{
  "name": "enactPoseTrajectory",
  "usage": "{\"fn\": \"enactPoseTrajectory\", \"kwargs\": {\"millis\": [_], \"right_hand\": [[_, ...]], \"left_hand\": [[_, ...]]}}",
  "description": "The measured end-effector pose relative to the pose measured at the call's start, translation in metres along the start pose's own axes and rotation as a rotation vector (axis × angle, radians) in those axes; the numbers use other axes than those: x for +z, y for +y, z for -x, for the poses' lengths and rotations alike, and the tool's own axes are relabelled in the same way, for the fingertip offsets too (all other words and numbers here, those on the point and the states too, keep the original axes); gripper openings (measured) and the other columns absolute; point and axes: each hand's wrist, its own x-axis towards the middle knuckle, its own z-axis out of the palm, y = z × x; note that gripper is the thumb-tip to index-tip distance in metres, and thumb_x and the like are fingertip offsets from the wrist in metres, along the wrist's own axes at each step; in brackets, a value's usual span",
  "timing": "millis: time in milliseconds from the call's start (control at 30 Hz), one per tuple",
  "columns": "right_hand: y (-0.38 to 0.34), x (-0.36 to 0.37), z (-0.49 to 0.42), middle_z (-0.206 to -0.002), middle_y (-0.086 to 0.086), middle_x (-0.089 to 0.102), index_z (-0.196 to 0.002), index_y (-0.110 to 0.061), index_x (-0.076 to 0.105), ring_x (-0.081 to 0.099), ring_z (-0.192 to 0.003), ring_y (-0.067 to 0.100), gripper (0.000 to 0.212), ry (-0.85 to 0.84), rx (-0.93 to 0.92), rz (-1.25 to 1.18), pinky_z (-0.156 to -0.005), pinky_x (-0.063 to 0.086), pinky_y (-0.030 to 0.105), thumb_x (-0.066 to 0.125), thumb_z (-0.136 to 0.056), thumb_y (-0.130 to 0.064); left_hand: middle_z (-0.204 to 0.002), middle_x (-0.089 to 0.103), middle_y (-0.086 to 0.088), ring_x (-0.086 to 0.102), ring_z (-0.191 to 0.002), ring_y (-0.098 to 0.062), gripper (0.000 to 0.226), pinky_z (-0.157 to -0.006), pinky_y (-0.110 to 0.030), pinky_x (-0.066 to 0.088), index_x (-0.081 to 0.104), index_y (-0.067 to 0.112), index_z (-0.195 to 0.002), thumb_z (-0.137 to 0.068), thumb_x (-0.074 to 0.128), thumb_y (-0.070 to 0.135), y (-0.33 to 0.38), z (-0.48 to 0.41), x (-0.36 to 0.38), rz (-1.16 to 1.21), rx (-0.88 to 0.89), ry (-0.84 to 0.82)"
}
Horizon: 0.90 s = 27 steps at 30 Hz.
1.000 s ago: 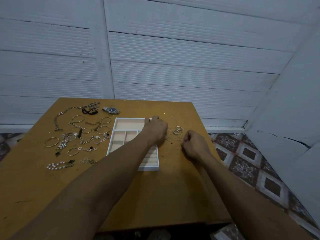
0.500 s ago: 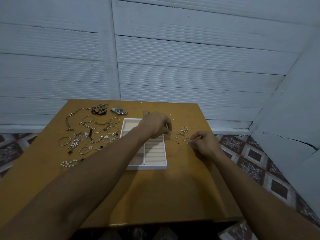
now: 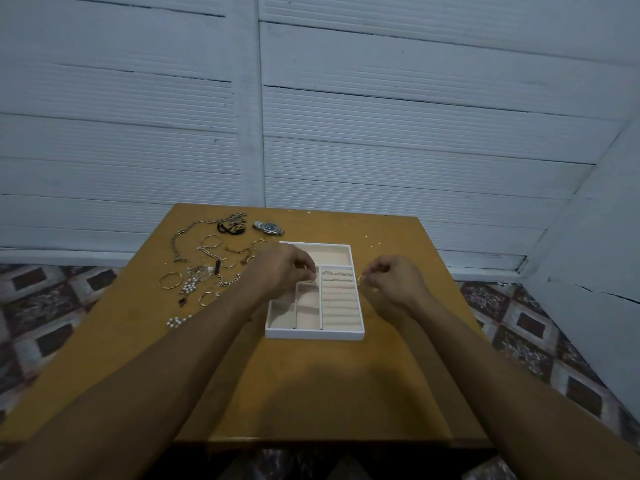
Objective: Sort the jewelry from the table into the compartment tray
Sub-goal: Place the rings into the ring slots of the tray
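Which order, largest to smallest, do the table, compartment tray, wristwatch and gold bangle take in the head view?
1. table
2. compartment tray
3. wristwatch and gold bangle: these look much alike. The wristwatch lies farther from the camera, so I leave the two unranked.

A white plank wall (image 3: 415,116) stands above a patterned tiled floor (image 3: 45,306).

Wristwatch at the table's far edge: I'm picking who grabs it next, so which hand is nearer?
Left. The left hand is over the far-left corner of the tray, just short of the wristwatch; the right hand is beyond the tray's right edge.
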Motion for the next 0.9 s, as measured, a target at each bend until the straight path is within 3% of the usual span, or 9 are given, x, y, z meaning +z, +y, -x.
{"fn": "enactPoseTrajectory", "kwargs": {"millis": [167,233,300,467,633,900], "right_hand": [[-0.016,0.022,-0.001,-0.068,-0.012,0.067,-0.066,-0.026,0.067,0.062,-0.067,0.007,0.019,0.000,-0.062,0.074,-0.056,0.044,0.020,0.068,-0.081,-0.015],[-0.020,0.030,0.000,-0.064,-0.012,0.067,-0.069,-0.025,0.068,0.061,-0.057,0.003,0.016,0.008,-0.085,0.117,-0.050,0.041,0.015,0.065,-0.082,-0.016],[-0.024,0.038,0.000,-0.062,-0.007,0.069,-0.071,-0.023,0.068,0.063,-0.052,0.005,0.015,0.011,-0.107,0.142,-0.053,0.047,0.021,0.062,-0.083,-0.016],[-0.024,0.050,-0.001,-0.066,-0.005,0.070,-0.073,-0.026,0.068,0.066,-0.062,0.013,0.009,0.008,-0.205,0.237,-0.063,0.051,0.026,0.064,-0.081,-0.022],[-0.021,0.059,-0.004,-0.057,-0.008,0.061,-0.067,-0.041,0.060,0.059,-0.057,0.019,0.016,0.001,-0.238,0.224,-0.072,0.057,0.047,0.063,-0.078,-0.030],[-0.024,0.060,0.002,-0.071,-0.004,0.069,-0.087,-0.025,0.076,0.064,-0.077,0.027,0.010,-0.009,-0.330,0.404,-0.077,0.054,0.044,0.066,-0.086,-0.024]], "left_hand": [[-0.084,0.073,0.007,0.063,-0.076,-0.008,0.007,-0.068,-0.029,0.050,0.077,0.027,-0.087,-0.083,0.073,0.030,-0.015,0.010,-0.003,0.039,-0.034,-0.008],[-0.087,0.073,0.007,0.060,-0.079,-0.008,0.009,-0.065,-0.027,0.044,0.077,0.026,-0.090,-0.083,0.073,0.031,-0.020,0.014,-0.004,0.029,-0.040,0.001],[-0.090,0.072,0.007,0.057,-0.080,-0.008,0.011,-0.065,-0.025,0.038,0.077,0.025,-0.092,-0.083,0.073,0.030,-0.023,0.017,-0.006,0.007,-0.034,0.022],[-0.093,0.072,0.006,0.058,-0.084,-0.010,0.012,-0.071,-0.028,0.045,0.076,0.026,-0.093,-0.084,0.072,0.032,-0.028,0.022,-0.007,-0.006,-0.049,0.029],[-0.094,0.070,0.008,0.058,-0.086,-0.010,0.011,-0.073,-0.030,0.049,0.075,0.029,-0.092,-0.084,0.071,0.035,-0.030,0.024,-0.005,-0.035,-0.061,0.020],[-0.098,0.071,0.008,0.058,-0.087,-0.008,0.011,-0.074,-0.028,0.049,0.075,0.029,-0.095,-0.086,0.069,0.032,-0.030,0.021,-0.003,-0.022,-0.061,-0.006]]}}
